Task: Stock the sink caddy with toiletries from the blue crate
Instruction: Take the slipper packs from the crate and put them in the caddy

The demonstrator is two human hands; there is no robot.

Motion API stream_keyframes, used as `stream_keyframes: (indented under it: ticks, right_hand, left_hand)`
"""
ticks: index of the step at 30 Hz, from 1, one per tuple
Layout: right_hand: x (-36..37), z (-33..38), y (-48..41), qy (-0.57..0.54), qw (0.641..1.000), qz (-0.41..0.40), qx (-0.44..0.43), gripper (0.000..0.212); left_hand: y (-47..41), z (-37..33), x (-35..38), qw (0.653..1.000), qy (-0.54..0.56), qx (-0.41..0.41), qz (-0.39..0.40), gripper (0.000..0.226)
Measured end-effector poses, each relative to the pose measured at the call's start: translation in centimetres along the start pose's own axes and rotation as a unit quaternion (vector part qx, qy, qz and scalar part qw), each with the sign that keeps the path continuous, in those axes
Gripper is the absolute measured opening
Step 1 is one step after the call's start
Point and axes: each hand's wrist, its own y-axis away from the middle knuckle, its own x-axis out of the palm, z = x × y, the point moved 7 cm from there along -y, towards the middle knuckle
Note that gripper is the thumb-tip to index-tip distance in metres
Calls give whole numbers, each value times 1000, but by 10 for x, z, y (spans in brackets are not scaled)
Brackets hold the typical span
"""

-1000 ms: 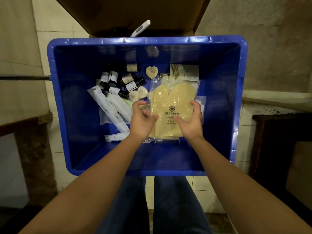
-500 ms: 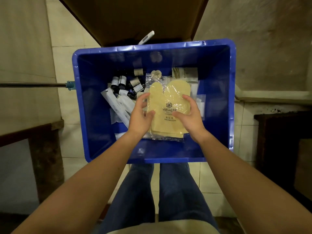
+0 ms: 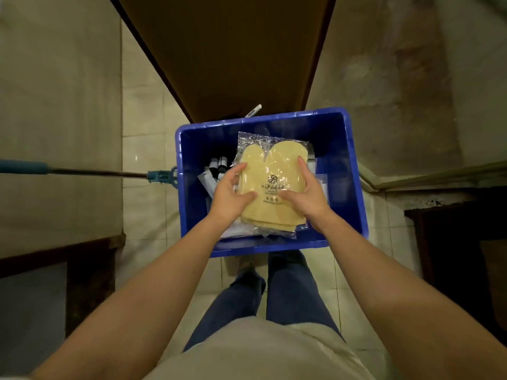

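Observation:
A blue crate (image 3: 354, 193) stands on the tiled floor in front of my legs. Above it I hold a clear plastic packet with yellow bath mitts (image 3: 271, 171) inside, raised over the crate. My left hand (image 3: 231, 194) grips the packet's left edge and my right hand (image 3: 308, 192) grips its right edge, thumbs on top. Small dark bottles with white labels (image 3: 219, 163) and white sachets (image 3: 208, 181) lie in the crate's left part, mostly hidden by the packet and my hands. No sink caddy is in view.
A brown door panel (image 3: 227, 56) rises behind the crate, with a white handle (image 3: 253, 110) at the crate's far rim. A blue mop pole (image 3: 82, 171) reaches in from the left and touches the crate. Dark wooden furniture (image 3: 452, 242) stands right and lower left.
Both hands have lifted the mitt packet up out of the crate. My head has risen, so the crate looks smaller and farther below.

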Motion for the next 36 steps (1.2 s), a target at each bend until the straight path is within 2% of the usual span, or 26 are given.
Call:
stream_keyframes:
  ticks: [13, 29, 33, 36]
  right_hand:
    - [-21, 56, 101, -42, 991, -94, -89, 91]
    - [-77, 49, 215, -108, 951, -228, -177, 75]
    - [-97, 34, 239, -144, 938, -262, -175, 62]
    - [-113, 21, 257, -161, 931, -282, -169, 55]
  left_hand:
    - [61, -83, -9, 994, 12, 92, 53, 79]
    - [146, -137, 47, 972, 8, 147, 182, 81]
    - [165, -143, 71, 966, 23, 150, 211, 74]
    - [177, -145, 90, 963, 16, 147, 224, 78]
